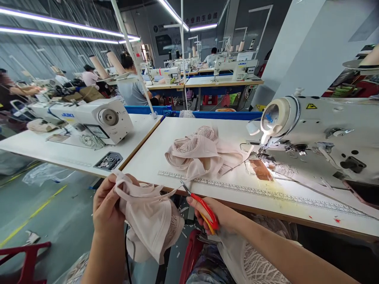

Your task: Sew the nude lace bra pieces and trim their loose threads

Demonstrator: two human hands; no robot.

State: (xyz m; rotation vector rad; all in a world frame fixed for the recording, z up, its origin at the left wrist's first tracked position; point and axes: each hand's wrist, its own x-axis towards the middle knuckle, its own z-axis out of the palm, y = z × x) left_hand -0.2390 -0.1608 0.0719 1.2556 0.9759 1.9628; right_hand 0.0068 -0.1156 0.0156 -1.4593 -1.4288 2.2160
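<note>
My left hand is closed on a pale pink fabric garment, holding it up below the table's front edge. My right hand grips red-handled thread snips, their blades pointing up-left towards a thin strap of the garment. A pile of pale pink lace garments lies on the white table, just beyond the snips. To the right stands a white sewing machine with its lamp lit over the needle.
A printed ruler strip runs along the table's front. A second Juki sewing machine sits on the table at left. Other people work at stations further back. A red plastic stool is at lower left, and lace fabric lies in my lap.
</note>
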